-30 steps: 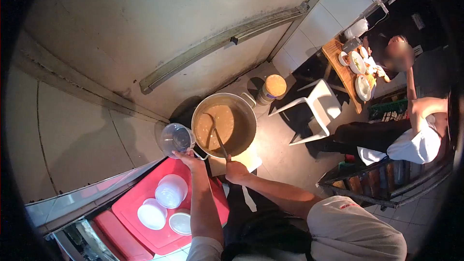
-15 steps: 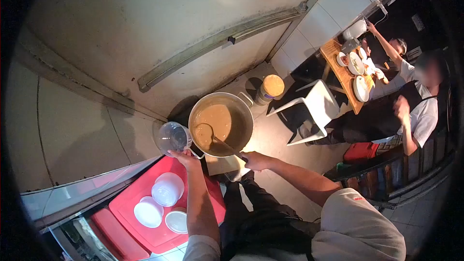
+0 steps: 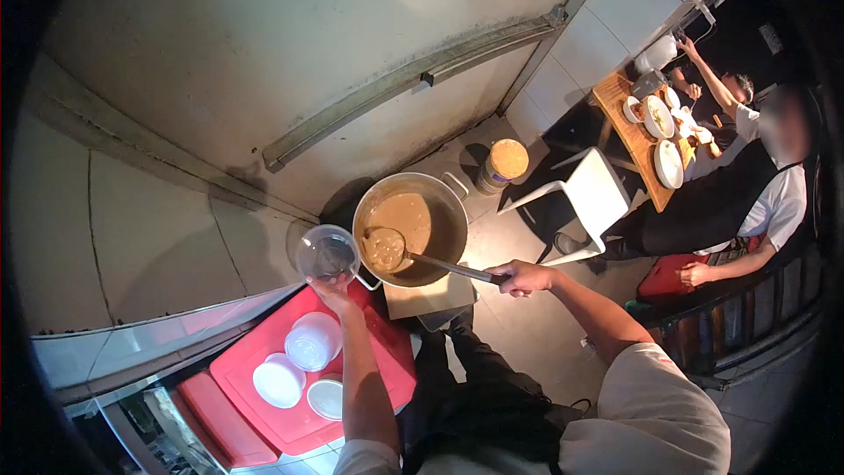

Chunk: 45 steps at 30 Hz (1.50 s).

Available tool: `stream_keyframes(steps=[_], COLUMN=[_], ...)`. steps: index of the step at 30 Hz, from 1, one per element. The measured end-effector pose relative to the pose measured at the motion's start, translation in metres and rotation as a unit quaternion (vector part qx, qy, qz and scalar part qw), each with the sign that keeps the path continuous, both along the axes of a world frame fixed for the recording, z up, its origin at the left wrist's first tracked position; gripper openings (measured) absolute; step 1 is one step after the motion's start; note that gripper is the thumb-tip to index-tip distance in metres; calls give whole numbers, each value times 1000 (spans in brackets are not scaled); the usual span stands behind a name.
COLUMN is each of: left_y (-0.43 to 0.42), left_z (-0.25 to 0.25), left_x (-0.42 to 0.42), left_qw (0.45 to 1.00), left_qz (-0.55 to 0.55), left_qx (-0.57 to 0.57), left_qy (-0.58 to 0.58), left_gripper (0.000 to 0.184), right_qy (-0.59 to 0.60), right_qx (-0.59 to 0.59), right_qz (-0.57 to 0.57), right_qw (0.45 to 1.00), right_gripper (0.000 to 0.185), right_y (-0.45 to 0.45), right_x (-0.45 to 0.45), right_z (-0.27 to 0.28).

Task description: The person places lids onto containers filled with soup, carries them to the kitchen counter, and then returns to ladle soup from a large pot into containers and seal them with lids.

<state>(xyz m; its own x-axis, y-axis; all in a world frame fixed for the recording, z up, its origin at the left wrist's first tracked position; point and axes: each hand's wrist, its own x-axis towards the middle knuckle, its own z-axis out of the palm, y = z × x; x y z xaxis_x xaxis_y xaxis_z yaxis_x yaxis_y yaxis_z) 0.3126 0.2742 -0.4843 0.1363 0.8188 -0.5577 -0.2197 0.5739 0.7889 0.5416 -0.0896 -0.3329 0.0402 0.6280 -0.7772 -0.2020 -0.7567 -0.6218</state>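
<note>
A large metal pot (image 3: pixel 455 242) holds thick brown sauce (image 3: pixel 411 211). My right hand (image 3: pixel 520 279) is closed round the handle of a ladle (image 3: pixel 384 249), whose bowl is full of the sauce and sits inside the pot near its left side. At the pot's left rim, my left hand (image 3: pixel 331 290) holds a clear plastic container (image 3: pixel 327 251) from below, its mouth facing up. Only a dark, see-through bottom shows in the container. The pot stands by a brown board or box (image 3: pixel 422 297) near my feet.
Left of my legs, a red lid or crate top (image 3: pixel 264 343) carries white tubs (image 3: pixel 314 341) and lids. Ahead right are a round yellow-topped canister (image 3: pixel 508 159), a white chair (image 3: pixel 593 198) and a wooden table (image 3: pixel 635 136) with dishes. Two people (image 3: pixel 747 185) are beside it.
The ladle has risen, its bowl now filled with sauce, and my right hand has moved right. My left hand and the container have shifted slightly. The seated person's arm has lowered.
</note>
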Motion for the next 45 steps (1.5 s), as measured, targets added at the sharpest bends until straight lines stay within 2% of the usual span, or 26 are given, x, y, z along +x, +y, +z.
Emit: stream_keyframes(steps=[3, 6, 8, 12, 14, 15, 18, 21, 24, 27, 30, 31, 33, 36, 37, 40, 41, 44, 45], left_y=[32, 38, 30, 30, 30, 29, 32, 29, 17, -5, -35, -42, -56, -74, -81, -95, -94, -89, -87], left_z=[-80, -56, -28, -19, -20, -21, -26, -33, -17, 1, 35, 44, 53, 67, 74, 89, 93, 101, 95], left_x=[-37, -50, -49, -54, -55, -56, -59, -52, -37, -8, 29, 39, 62, 89, 96, 113, 113, 108, 107], left_qw=[992, 958, 961, 963, 954, 949, 959, 968, 971, 982, 979, 977, 966, 954, 951, 963, 959, 948, 949], left_qz=[7, -40, -49, -85, -106, -116, -151, -126, -139, -135, -151, -185, -200, -201, -199, -155, -183, -237, -236], left_qx=[122, 225, 206, 175, 205, 219, 158, 151, 93, 83, 88, 85, 76, 119, 135, 152, 143, 140, 156], left_qy=[-14, 174, 176, 187, 193, 197, 181, 155, 170, 104, 107, 60, 145, 185, 194, 158, 164, 159, 141], left_gripper=[89, 79, 76, 74, 71, 70, 69, 64, 65, 64, 65, 63, 64, 67, 69, 74, 75, 77, 77], right_qy=[35, 56, 78, 99, 101, 93, 78, 54, 18, -13, -27, -31, -31, -69, -92, -247, -346, -446, -525], right_qx=[-12, -4, 0, 2, 0, -15, -14, -26, -29, -24, -15, -18, -8, 5, -20, -2, 42, 31, 80], right_qz=[-37, -62, -81, -114, -128, -125, -156, -164, -148, -151, -172, -173, -171, -146, -136, -44, 15, 84, 105], right_qw=[999, 996, 994, 988, 987, 988, 985, 985, 988, 988, 985, 984, 985, 987, 986, 968, 937, 891, 841], right_gripper=[72, 68, 67, 67, 66, 66, 66, 67, 67, 67, 67, 68, 69, 67, 62, 58, 62, 70, 72], right_y=[-15, -29, -37, -50, -59, -60, -66, -73, -79, -82, -86, -86, -84, -84, -79, -70, -88, -85, -86], right_x=[1, 1, 1, -4, -6, -6, -12, -16, -19, -22, -27, -29, -33, -45, -51, -73, -79, -102, -109], right_z=[-2, -8, -8, 3, 8, 22, 62, 103, 151, 199, 237, 250, 268, 280, 286, 295, 266, 266, 262])
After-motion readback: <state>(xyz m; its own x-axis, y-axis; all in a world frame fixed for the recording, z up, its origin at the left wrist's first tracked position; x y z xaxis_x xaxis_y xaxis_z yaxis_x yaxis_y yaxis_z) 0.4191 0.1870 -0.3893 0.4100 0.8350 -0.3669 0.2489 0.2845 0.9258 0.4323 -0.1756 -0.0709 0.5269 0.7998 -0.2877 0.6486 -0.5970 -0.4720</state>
